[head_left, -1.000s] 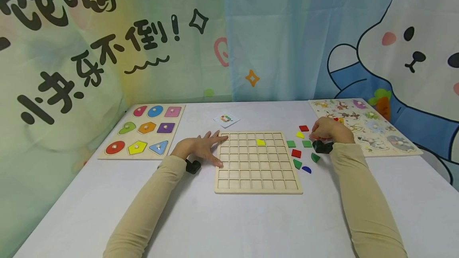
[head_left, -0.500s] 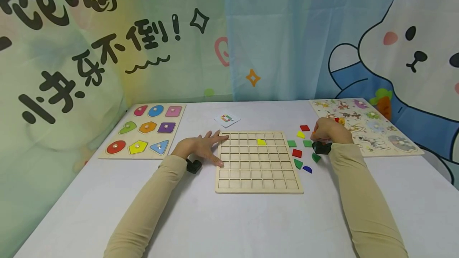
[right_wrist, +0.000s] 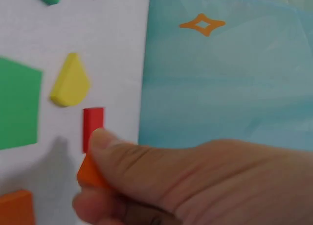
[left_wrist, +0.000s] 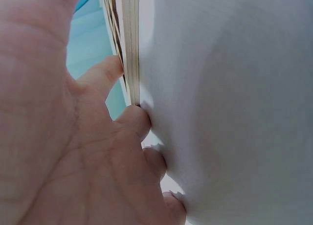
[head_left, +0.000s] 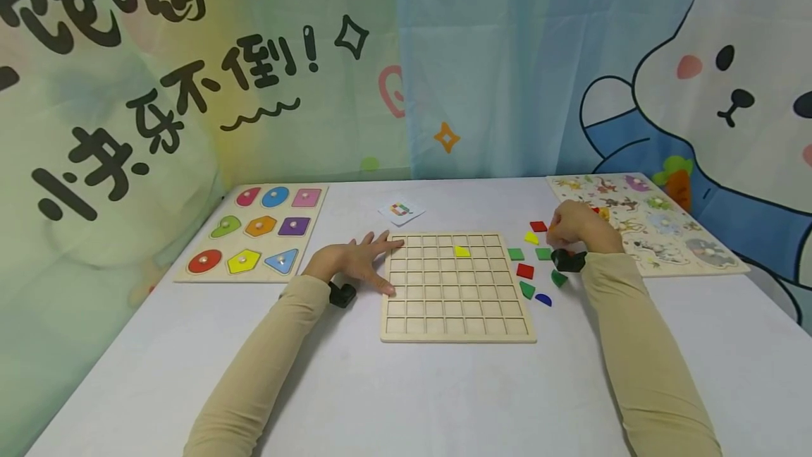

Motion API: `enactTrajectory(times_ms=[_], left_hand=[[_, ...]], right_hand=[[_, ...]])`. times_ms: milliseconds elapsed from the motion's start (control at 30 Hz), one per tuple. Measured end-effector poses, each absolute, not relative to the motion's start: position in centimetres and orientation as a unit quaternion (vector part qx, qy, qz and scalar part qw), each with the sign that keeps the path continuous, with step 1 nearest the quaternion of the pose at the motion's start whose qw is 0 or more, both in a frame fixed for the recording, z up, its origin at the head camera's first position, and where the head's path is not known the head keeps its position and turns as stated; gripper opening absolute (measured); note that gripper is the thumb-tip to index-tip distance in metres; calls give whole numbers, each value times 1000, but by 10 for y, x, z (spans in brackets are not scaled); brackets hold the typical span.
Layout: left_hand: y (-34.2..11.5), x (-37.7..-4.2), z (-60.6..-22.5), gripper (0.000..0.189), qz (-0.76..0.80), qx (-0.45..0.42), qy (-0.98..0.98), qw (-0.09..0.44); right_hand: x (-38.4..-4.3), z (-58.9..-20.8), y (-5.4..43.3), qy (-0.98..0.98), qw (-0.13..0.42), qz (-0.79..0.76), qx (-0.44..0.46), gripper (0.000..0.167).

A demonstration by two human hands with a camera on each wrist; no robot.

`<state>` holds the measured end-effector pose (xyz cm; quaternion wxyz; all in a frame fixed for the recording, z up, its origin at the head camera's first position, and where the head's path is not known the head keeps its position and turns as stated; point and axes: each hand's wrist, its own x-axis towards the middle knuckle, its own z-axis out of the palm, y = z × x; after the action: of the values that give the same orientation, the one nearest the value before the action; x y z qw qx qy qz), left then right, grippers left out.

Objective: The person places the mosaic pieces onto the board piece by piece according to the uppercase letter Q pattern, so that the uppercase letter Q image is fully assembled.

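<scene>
My left hand (head_left: 355,261) rests with spread fingers at the left edge of a wooden grid board (head_left: 444,330). In the left wrist view, a finger (left_wrist: 105,73) touches the board's side (left_wrist: 130,44). One yellow piece (head_left: 462,252) lies in the board's upper part. To the right of the board, my right hand (head_left: 580,226) pinches an orange block (right_wrist: 93,173) between thumb and finger, its full shape covered. Around that hand lie a red piece (right_wrist: 93,122), a yellow piece (right_wrist: 71,83), a green piece (right_wrist: 19,105) and another orange piece (right_wrist: 17,208).
More loose pieces sit by the board's right edge, among them a red one (head_left: 524,271) and a blue half-round (head_left: 543,300). A picture card (head_left: 401,213) lies behind the board. Knobbed shape puzzle (head_left: 254,235) at left, animal puzzle (head_left: 660,231) at right.
My right hand has shifted only slightly, a little away from me, among the loose pieces. The left hand and the board have stayed put.
</scene>
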<state>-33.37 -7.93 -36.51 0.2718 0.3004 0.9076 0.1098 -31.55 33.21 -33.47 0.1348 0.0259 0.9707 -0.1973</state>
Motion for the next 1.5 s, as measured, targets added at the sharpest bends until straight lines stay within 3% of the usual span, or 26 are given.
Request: enactTrajectory(times_ms=[133,533,833,1100,1500], left_hand=[[-79,-333,-364,106,109,303,907,270],[-79,-332,-363,105,103,301,908,271],[-79,-331,-361,104,107,299,908,273],[-80,-333,-363,105,109,297,910,269],[-80,-333,-366,104,111,301,908,270]], right_hand=[[-318,-332,329,969,110,-219,-10,25],[-319,-332,293,951,112,-258,-131,18],[-314,-326,257,940,128,-243,-201,24],[-311,-322,238,921,167,-263,-233,22],[-304,-329,210,934,163,-208,-241,6]])
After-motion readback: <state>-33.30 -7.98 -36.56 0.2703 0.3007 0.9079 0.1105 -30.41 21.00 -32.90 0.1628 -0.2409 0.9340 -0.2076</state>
